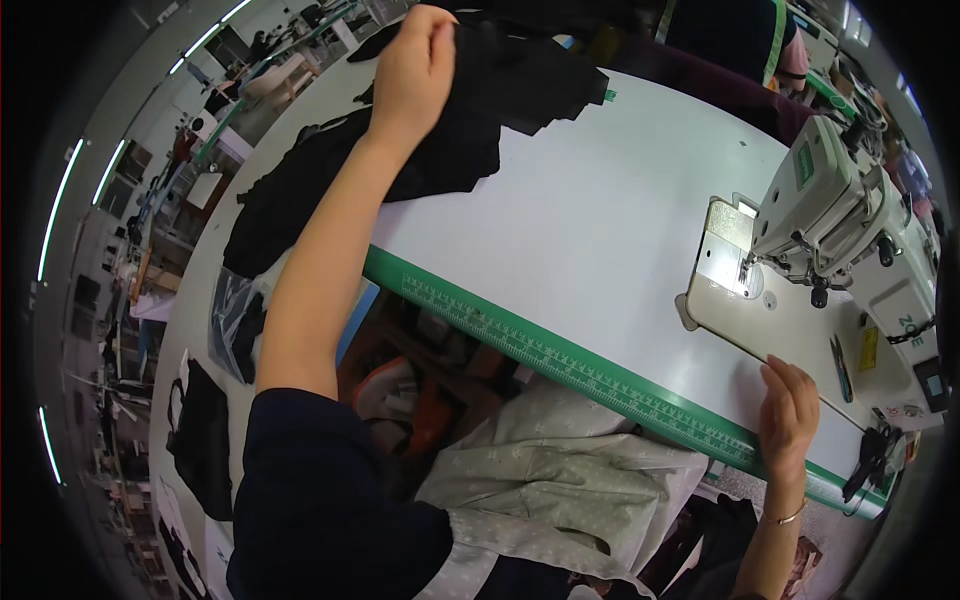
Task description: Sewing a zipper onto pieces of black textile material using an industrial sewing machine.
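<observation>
My left hand [412,80] is stretched out to the far left of the table, its fingers closed on a black fabric piece [530,85]. More black fabric [310,170] lies in overlapping layers beneath and beside that forearm. At the right, my right hand [790,415] rests at the table's front edge with loosely bent fingers and nothing seen in them. Just beyond it stands a white sewing machine [820,200], its metal needle plate [728,265] set into the tabletop.
A green ruler strip [560,350] runs along the front edge of the white table [600,200]. Thread snips [841,368] lie on the machine bed, and black cable [875,462] bunches at the right corner. A plastic-wrapped packet [232,325] sits at left. Another person [725,40] is across the table.
</observation>
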`<move>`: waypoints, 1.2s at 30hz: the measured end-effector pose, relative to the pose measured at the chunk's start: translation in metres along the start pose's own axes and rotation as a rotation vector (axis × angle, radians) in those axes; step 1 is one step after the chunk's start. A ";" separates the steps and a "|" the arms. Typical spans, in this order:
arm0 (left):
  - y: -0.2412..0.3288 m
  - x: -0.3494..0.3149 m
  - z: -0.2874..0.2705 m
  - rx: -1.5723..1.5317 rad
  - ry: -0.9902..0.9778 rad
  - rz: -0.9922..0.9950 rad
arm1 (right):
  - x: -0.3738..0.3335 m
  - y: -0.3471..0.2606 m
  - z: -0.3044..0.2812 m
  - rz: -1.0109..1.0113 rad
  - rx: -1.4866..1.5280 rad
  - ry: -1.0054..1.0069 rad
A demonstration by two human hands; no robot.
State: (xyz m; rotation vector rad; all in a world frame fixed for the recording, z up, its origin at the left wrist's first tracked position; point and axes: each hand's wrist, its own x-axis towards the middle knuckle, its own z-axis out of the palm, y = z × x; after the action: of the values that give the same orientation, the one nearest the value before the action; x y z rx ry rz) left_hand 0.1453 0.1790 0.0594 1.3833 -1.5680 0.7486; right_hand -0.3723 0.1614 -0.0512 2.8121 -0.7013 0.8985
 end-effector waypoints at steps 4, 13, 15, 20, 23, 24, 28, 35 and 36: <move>0.118 -0.059 -0.010 0.026 -0.170 0.449 | 0.043 -0.087 0.008 0.016 0.526 0.154; 0.246 -0.129 0.008 -0.601 -0.339 -0.014 | 0.040 -0.107 -0.041 0.367 0.558 0.049; 0.241 -0.152 0.008 -0.454 -0.479 0.025 | 0.010 -0.103 -0.073 0.480 0.672 0.225; 0.200 -0.148 -0.028 -0.461 -0.591 -0.120 | -0.066 -0.034 -0.128 0.154 0.464 0.378; 0.162 -0.129 -0.067 -0.931 -0.656 -0.549 | -0.130 -0.028 -0.142 0.061 -0.156 0.615; 0.158 -0.123 -0.082 -1.051 -0.392 -0.655 | -0.109 -0.050 -0.126 0.471 0.196 0.828; 0.140 -0.047 -0.082 -0.455 -0.473 -0.164 | -0.080 -0.013 -0.080 0.987 0.734 0.272; 0.124 -0.087 0.025 0.090 -0.785 0.168 | -0.015 0.011 -0.010 0.614 -0.038 0.182; 0.141 -0.096 0.024 0.071 -0.902 0.121 | -0.004 -0.004 -0.009 0.527 -0.198 0.166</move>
State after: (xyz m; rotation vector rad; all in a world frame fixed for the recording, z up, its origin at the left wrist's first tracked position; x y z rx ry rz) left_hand 0.0011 0.2276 -0.0214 1.8194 -2.3350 0.2258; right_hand -0.3780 0.1684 -0.0456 2.3772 -1.4494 1.0447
